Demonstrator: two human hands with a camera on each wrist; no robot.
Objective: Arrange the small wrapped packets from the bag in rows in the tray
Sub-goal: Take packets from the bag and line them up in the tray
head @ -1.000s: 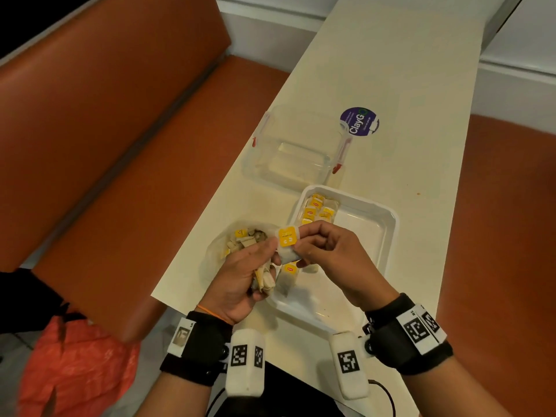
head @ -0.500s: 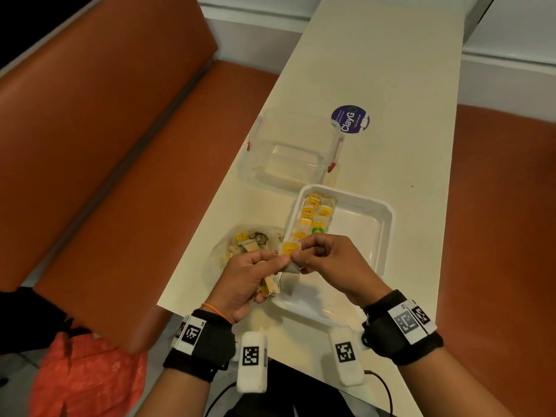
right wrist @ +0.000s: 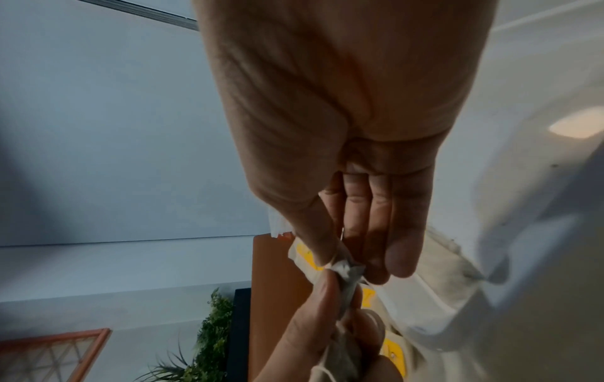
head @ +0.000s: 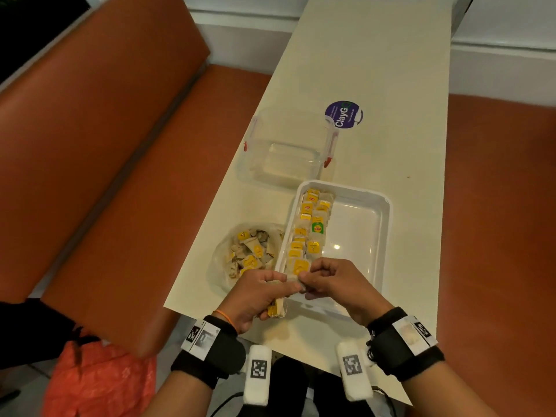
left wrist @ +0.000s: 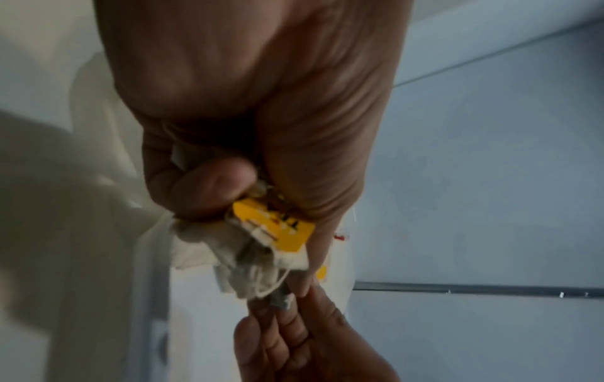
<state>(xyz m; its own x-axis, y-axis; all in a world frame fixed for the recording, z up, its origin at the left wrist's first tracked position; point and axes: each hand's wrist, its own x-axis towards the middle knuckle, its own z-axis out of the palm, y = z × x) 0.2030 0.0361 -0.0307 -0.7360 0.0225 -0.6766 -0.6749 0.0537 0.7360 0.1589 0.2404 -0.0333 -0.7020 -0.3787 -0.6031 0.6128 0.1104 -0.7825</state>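
A white tray (head: 381, 206) lies on the table, with small yellow-labelled packets (head: 307, 227) in two rows along its left side. To its left, a clear bag (head: 249, 251) holds several more packets. My left hand (head: 285, 286) grips a bunch of packets (left wrist: 274, 222) over the tray's near left corner. My right hand (head: 304, 281) pinches the end of one packet (right wrist: 348, 271) that sticks out of the left hand's bunch. In the left wrist view the right hand's fingers (left wrist: 294, 336) hold that packet's grey end (left wrist: 281, 301).
A clear lidless container (head: 282, 145) with red clasps stands just beyond the tray, near a purple round sticker (head: 344, 113). Orange bench seats (head: 120, 176) run along both sides of the narrow table. An orange bag (head: 99, 383) lies on the floor at lower left.
Both hands have come down and nearer, from above the tray's left rim to its near left corner. The packet's yellow label, which faced up before, is now hidden between the fingers.
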